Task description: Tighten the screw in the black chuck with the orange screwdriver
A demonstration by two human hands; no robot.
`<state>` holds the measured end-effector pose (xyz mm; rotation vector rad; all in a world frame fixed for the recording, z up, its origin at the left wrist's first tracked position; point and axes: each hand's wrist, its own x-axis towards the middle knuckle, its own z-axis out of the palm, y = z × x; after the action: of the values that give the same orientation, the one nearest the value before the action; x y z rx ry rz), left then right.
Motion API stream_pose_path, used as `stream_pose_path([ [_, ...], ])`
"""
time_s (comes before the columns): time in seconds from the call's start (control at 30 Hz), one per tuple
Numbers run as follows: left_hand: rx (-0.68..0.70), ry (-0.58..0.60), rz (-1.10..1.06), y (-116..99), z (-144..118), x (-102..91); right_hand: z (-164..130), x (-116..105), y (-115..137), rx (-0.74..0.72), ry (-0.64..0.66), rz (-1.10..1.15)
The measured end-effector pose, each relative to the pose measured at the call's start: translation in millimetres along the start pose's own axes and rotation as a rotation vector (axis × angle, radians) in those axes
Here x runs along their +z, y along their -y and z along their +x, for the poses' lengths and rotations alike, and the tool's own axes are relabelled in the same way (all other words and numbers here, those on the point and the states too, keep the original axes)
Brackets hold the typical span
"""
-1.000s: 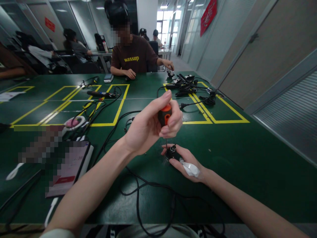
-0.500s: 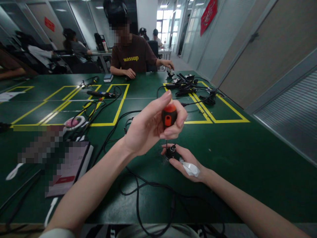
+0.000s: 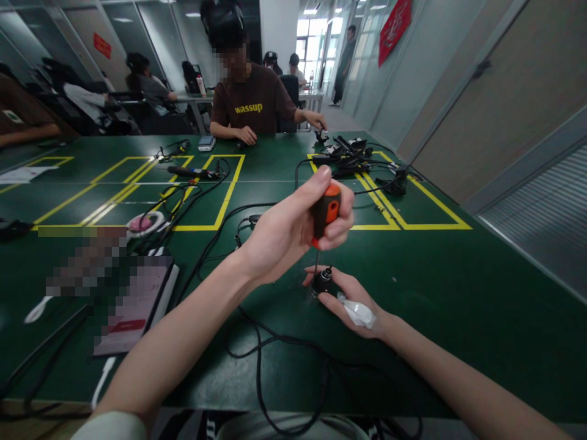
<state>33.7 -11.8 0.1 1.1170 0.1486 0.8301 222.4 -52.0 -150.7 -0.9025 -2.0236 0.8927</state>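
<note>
Broadly, a wide dark-green counter [image 3: 458, 318] marked with yellow tape rectangles, carrying everything from largest to smallest. Across it, a person in a brown printed T-shirt [image 3: 255, 105], forearms on the far edge, busy with a heap of black adapters and leads [image 3: 353, 156]. Nearer, long black cables [image 3: 257, 360] looping off the near edge, left slack so the small part can sit freely in the middle. At the left, a white-edged booklet with a pink and red cover [image 3: 137, 305], pushed aside out of the working space.

At centre, the left hand [image 3: 293, 235] wrapped tight round the black-and-orange handle of a small screwdriver [image 3: 324, 214], thumb up along the top, shaft held near upright so the tip bears straight down. Below it, the right hand [image 3: 351, 299] resting palm-up on the counter, fingers pinching a small round black connector part [image 3: 321, 281] to steady it against turning, with a crumpled bit of white plastic [image 3: 358, 313] tucked against the palm. Screwdriver tip seemingly seated in the top of the part, though too small to tell for certain.
</note>
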Motion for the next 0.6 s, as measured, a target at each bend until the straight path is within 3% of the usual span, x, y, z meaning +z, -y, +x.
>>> stream_pose_path([
  [0.2, 0.027, 0.045, 0.043, 2.3, -0.1, -2.4, -1.0, -1.1, -1.8, 0.011, 0.003, 0.004],
  [0.6, -0.036, 0.016, 0.014, -3.0, 2.8, -1.8, -1.9, -1.1, -2.3, 0.001, -0.005, -0.004],
])
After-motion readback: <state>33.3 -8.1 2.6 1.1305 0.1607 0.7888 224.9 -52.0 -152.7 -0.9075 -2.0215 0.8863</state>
